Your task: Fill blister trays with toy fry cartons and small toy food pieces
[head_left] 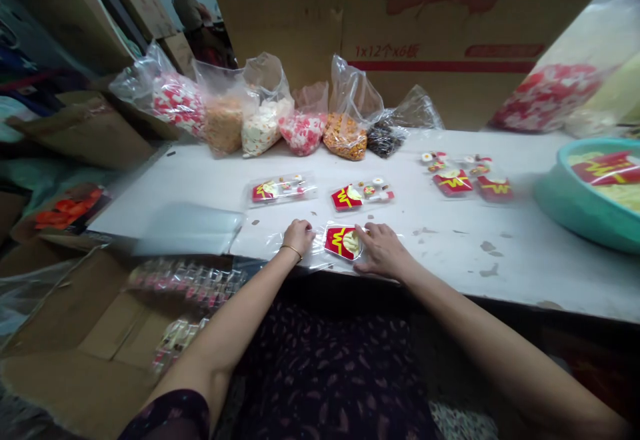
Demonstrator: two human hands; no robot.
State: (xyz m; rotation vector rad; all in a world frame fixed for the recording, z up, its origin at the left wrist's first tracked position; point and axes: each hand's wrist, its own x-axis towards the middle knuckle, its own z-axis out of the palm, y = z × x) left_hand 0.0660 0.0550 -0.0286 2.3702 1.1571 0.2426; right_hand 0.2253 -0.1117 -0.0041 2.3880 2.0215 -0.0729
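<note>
In front of me on the table lies a red toy fries box with a yellow zigzag mark and cream-coloured filling, in what looks like a clear plastic bag. My left hand has its fingers closed at the bag's left end. Over the right end is my right hand, fingers bent against the box's edge and covering what lies beneath. Just beyond, two filled clear packs, a left pack and a nearer pack, each hold a red box and small toy pieces.
Further right are more packs and a turquoise basin. Several bags of small parts line the back before a large carton. A clear plastic stack lies left, above an open carton. Someone stands far back.
</note>
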